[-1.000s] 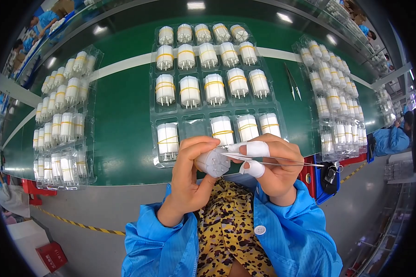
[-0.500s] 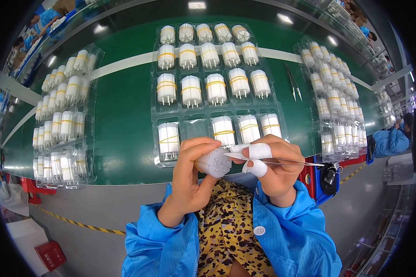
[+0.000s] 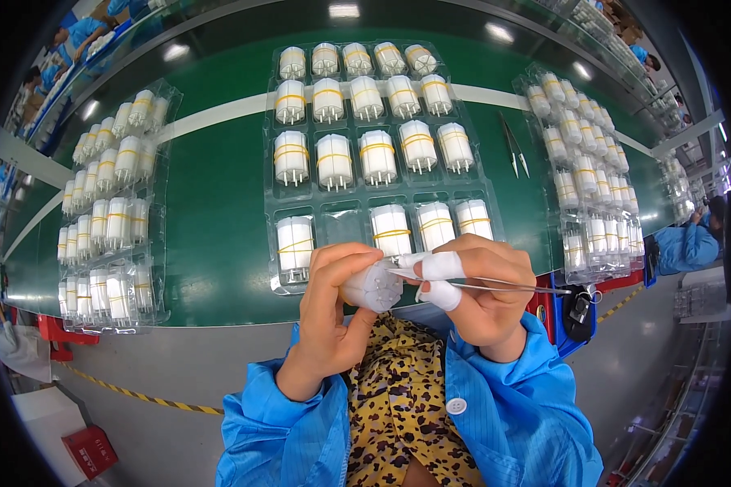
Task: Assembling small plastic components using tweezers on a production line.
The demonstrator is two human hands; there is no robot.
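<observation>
My left hand (image 3: pixel 333 304) is closed round a white plastic cylinder (image 3: pixel 372 286), its pinned end turned to the right. In my right hand (image 3: pixel 487 292), pinched between thumb and forefinger that wear white finger covers, is a pair of metal tweezers (image 3: pixel 512 286). The tweezer tips reach the pinned face of the cylinder; whether they grip anything there is too small to tell. Just beyond my hands lies a clear plastic tray (image 3: pixel 343 219) of similar white cylinders (image 3: pixel 334 162), each banded with a yellow rubber band. One pocket in its nearest row holds no cylinder.
Further trays of banded cylinders stand at left (image 3: pixel 118 219) and right (image 3: pixel 586 174) on the green table (image 3: pixel 219 219). A second pair of tweezers (image 3: pixel 515 150) lies right of the middle tray. Beyond the table's front edge at right sits a blue bin (image 3: pixel 577 345). Other people work farther off.
The cylinder and both hands have shifted very slightly left. The tweezers have tilted a little, their tips still at the pinned face.
</observation>
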